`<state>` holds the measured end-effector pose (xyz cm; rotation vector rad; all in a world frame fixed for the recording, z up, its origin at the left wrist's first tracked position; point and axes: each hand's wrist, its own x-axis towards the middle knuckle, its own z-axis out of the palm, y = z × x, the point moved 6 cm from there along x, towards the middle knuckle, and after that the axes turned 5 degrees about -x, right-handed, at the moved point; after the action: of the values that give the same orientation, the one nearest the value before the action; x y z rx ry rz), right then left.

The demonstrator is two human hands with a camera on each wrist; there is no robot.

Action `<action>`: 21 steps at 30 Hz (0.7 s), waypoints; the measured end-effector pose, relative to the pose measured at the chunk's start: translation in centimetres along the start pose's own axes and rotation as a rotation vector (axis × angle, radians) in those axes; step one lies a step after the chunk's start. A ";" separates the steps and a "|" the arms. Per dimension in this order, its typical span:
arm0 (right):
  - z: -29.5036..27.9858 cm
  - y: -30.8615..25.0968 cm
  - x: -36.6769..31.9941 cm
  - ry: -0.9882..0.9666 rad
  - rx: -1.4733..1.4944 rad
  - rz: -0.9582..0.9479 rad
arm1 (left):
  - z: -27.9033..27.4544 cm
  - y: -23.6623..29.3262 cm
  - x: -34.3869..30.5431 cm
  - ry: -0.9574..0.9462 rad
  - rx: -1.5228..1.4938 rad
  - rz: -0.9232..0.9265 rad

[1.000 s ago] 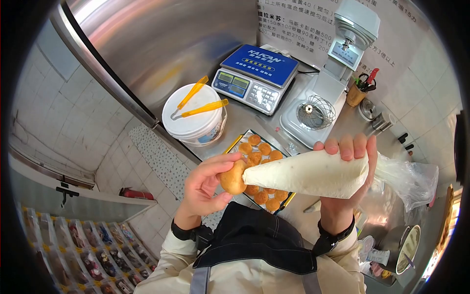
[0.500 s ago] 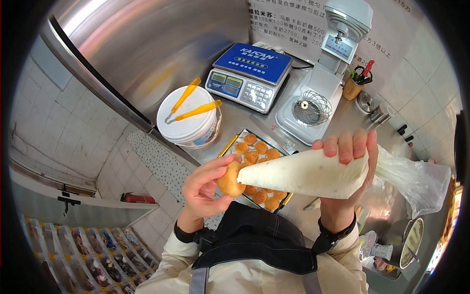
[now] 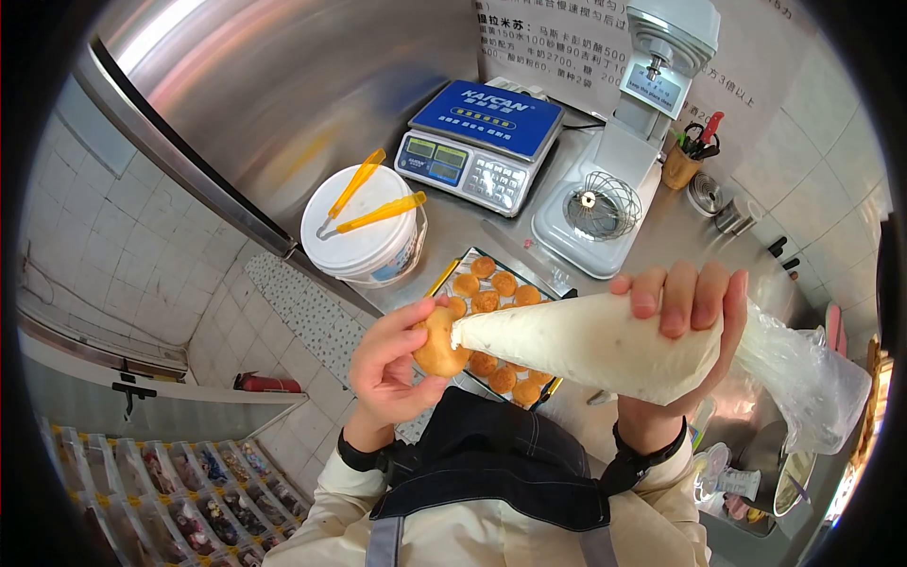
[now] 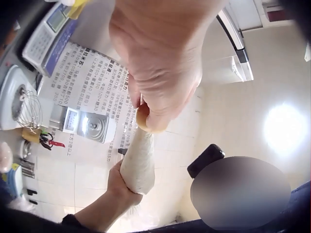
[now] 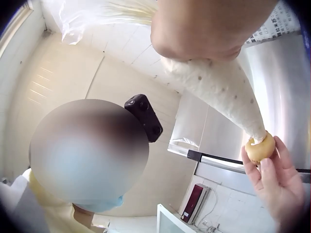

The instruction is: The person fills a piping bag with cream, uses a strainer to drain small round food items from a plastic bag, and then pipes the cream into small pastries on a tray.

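My left hand [image 3: 385, 364] holds a round golden cream puff [image 3: 437, 346] between thumb and fingers, above the counter's front edge. A full piping bag [image 3: 595, 345] of pale cream lies across the head view, its tip right at the puff's side. White cream shows where they meet. My right hand [image 3: 694, 317] grips the bag's wide end, its twisted clear plastic tail [image 3: 817, 387] hanging behind. In the right wrist view, dark specks dot the cream in the bag [image 5: 218, 87], and its tip meets the puff [image 5: 261, 149]. Below, several more puffs [image 3: 485, 301] sit on a tray, partly hidden by the bag.
A white lidded bucket [image 3: 350, 222] with yellow-handled tongs [image 3: 378, 213] on top stands at left. Behind are a blue-topped scale [image 3: 482, 142] and a stand mixer [image 3: 605, 189] with a wire whisk. A metal pot [image 3: 795, 477] stands at right.
The bag's wide end has tilted lower and my right hand has shifted slightly right. White cream now shows at the tip against the puff. The left hand keeps its hold.
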<state>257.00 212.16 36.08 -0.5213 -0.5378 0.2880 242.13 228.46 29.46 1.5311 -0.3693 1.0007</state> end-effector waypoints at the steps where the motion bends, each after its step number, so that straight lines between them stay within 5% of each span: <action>1: 0.0 0.0 0.0 0.004 0.000 0.000 | 0.0 0.3 0.2 -0.040 0.041 0.030; 21: -0.9 0.7 0.8 0.003 0.033 0.062 | 0.6 0.4 0.4 -0.067 0.089 0.036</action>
<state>258.10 212.73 35.37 -0.5073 -0.5136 0.3546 242.31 227.97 30.10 1.6462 -0.4051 1.0076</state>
